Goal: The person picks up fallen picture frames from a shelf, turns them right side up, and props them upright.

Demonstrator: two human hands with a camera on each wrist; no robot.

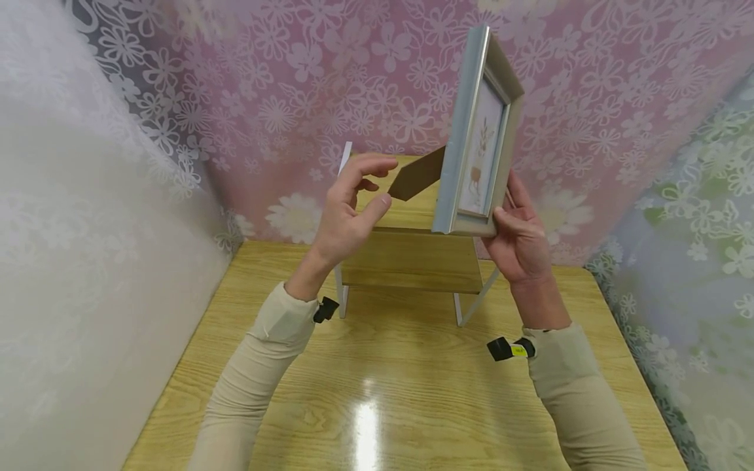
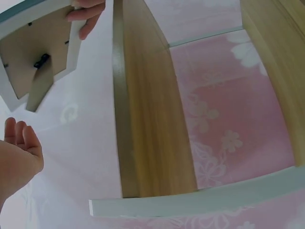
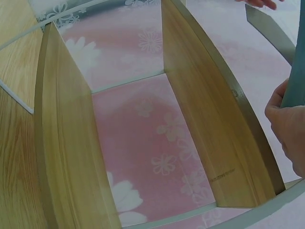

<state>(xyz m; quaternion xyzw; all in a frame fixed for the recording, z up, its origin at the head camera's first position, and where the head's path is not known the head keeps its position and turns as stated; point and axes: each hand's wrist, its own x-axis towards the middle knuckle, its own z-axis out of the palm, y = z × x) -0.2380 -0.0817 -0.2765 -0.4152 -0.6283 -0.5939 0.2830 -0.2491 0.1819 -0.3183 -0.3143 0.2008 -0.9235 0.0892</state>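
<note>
My right hand (image 1: 521, 242) grips a picture frame (image 1: 462, 150) by its lower right corner, thumb on the front rim. The frame is pale blue and silver, raised and turned so its plant print (image 1: 478, 157) faces right. From its back a brown easel leg (image 1: 419, 175) sticks out to the left; its dark hinge (image 2: 42, 60) shows in the left wrist view. Beside the leg's tip is my left hand (image 1: 347, 206), thumb and fingers apart and loosely bent. A small gap separates those fingers from the leg in the left wrist view.
Behind and below the frame stands a two-tier shelf with a wooden top board (image 1: 406, 221), a lower board (image 1: 412, 261) and white metal legs (image 1: 341, 294). It rests on a wood-grain table (image 1: 330, 386). Flower-patterned walls (image 1: 283, 85) enclose the back and sides.
</note>
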